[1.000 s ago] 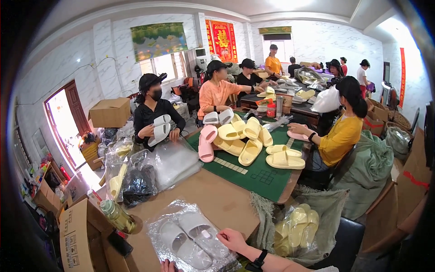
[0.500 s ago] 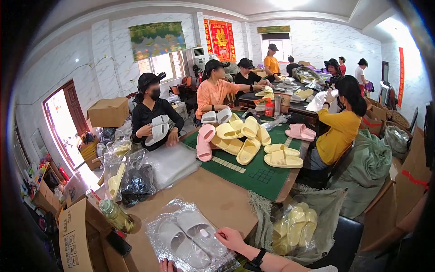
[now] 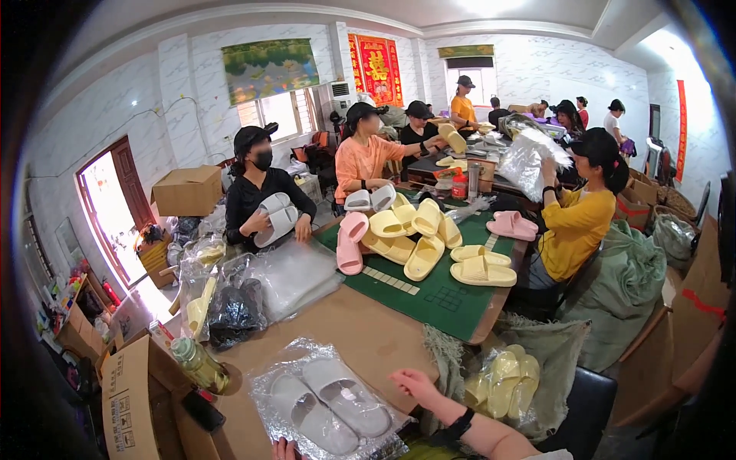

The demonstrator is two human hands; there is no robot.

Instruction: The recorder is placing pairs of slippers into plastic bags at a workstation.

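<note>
A pair of grey slippers lies in a clear plastic bag at the table's near edge. A small pale patch shows on the right slipper. At the bag's lower left corner, the fingertips of my left hand show, stretched out against the plastic; the rest is out of frame. My right hand hovers just right of the bag, apart from it. Its fingers are curled together, and anything small between them cannot be made out. A dark band circles that wrist.
To the left stand a cardboard box and a bottle. Yellow slippers fill a sack at the right. Ahead, loose slippers cover a green mat, beside stacked clear bags. Several co-workers sit around the tables.
My right hand has left the bagged slippers and moved up and right. My left fingertips stay at the bag. Across the table, a co-worker in yellow has lifted a clear bag.
</note>
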